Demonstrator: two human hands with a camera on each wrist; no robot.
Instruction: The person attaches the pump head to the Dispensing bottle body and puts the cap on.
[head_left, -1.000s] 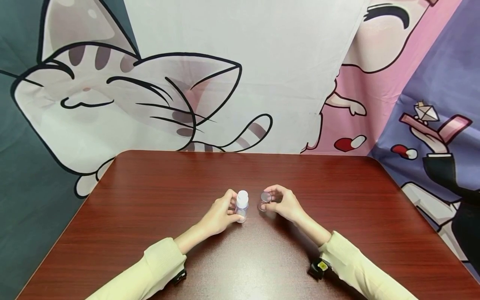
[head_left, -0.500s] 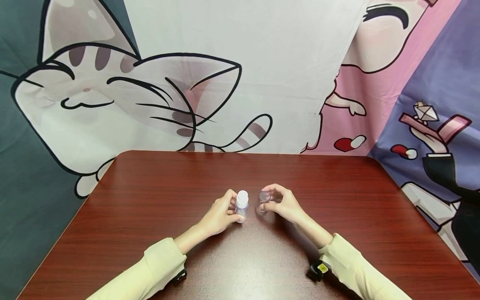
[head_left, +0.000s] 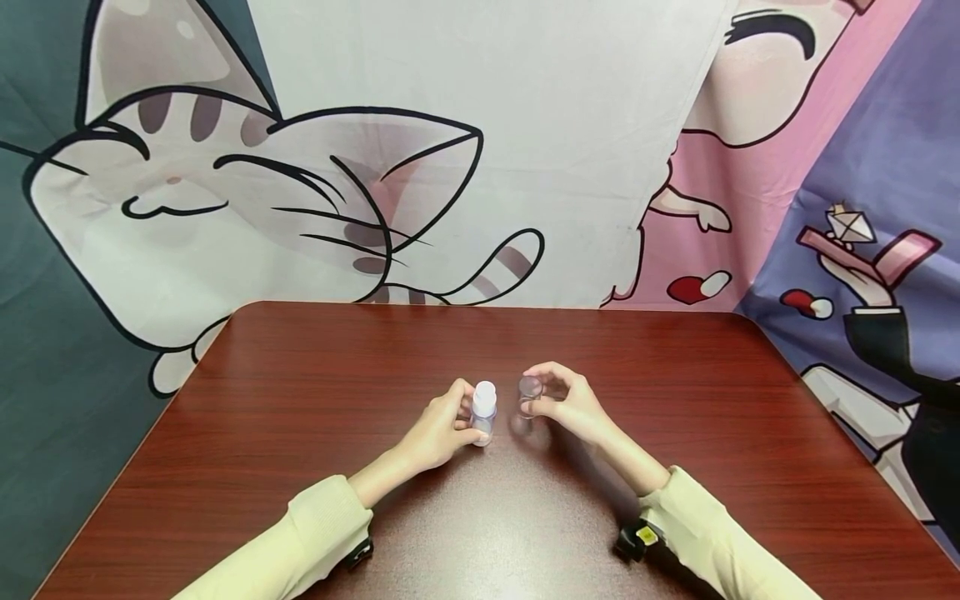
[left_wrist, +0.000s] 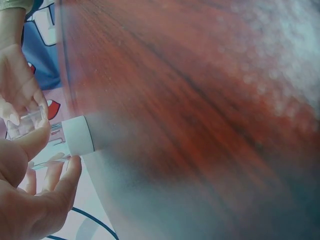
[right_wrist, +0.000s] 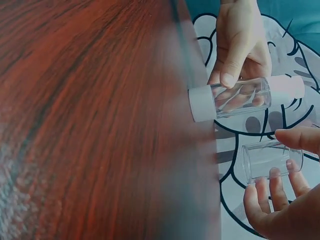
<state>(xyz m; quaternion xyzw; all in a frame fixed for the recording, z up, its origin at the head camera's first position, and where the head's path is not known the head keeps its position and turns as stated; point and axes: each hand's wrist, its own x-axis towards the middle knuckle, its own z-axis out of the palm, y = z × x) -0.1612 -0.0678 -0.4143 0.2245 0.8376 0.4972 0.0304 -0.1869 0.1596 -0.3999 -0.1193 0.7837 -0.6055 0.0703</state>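
My left hand (head_left: pixel 435 429) grips a small clear bottle (head_left: pixel 484 402) that stands upright near the middle of the table. In the right wrist view its see-through body (right_wrist: pixel 245 97) lies between a white base (right_wrist: pixel 202 104) and a narrower white top (right_wrist: pixel 287 89). To the right of it, my right hand (head_left: pixel 573 408) pinches a clear cylindrical cap (head_left: pixel 530 387) between thumb and fingers. This cap (right_wrist: pixel 272 161) is apart from the bottle, held above the table with its open end downward. From the left wrist, my left fingers (left_wrist: pixel 70 185) partly cover the bottle body.
The brown wooden table (head_left: pixel 315 367) reflects light near its front. Behind it hangs a cloth backdrop (head_left: pixel 585 125) with cartoon drawings. A black wrist device (head_left: pixel 636 540) sits under the right sleeve.
My right hand has lifted the clear cap slightly, a little farther up from the tabletop. The left hand and the bottle stay in place.
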